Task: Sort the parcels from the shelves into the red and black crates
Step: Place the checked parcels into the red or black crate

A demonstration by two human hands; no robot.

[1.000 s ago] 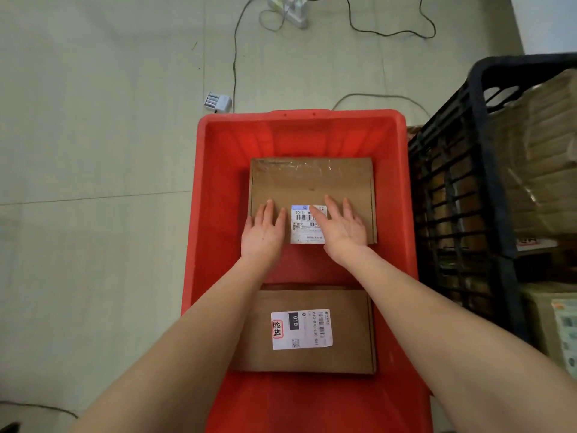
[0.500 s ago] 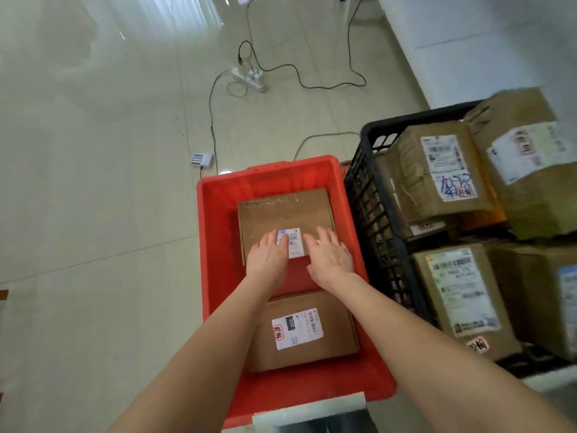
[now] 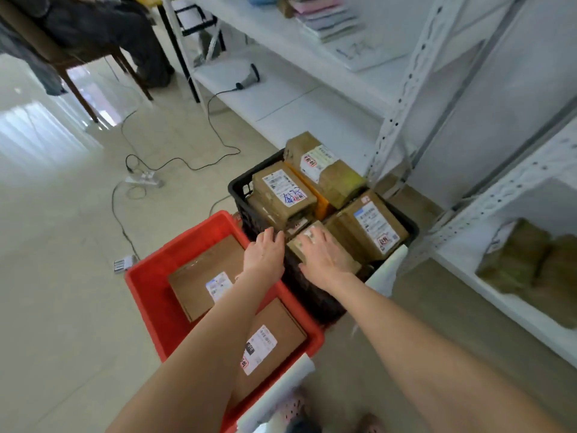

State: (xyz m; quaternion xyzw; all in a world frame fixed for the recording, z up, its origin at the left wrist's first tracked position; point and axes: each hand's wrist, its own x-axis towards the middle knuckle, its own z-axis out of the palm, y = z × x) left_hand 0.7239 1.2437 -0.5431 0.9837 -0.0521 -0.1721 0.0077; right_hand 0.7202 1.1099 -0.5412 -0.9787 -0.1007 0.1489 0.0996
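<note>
A red crate [image 3: 146,285] stands on the floor with two flat brown parcels in it, a far parcel [image 3: 199,273] and a near parcel [image 3: 281,332]. To its right a black crate [image 3: 242,189] is piled with several taped brown parcels [image 3: 282,190]. My left hand [image 3: 265,254] hovers with fingers spread over the edge between the two crates and holds nothing. My right hand [image 3: 321,256] lies flat, fingers straight, over a small brown parcel [image 3: 345,260] at the black crate's near side. More brown parcels [image 3: 515,260] sit on a low white shelf at the right.
White metal shelving [image 3: 402,98] runs along the right, with papers on the upper shelf and a handheld scanner [image 3: 249,78] on a lower one. Cables and a power strip [image 3: 143,178] lie on the tiled floor. A chair and a seated person's legs [image 3: 103,35] are at top left.
Both hands lifted off the far parcel in the red crate and swung right to the black crate. The view turned right, bringing the shelving into sight.
</note>
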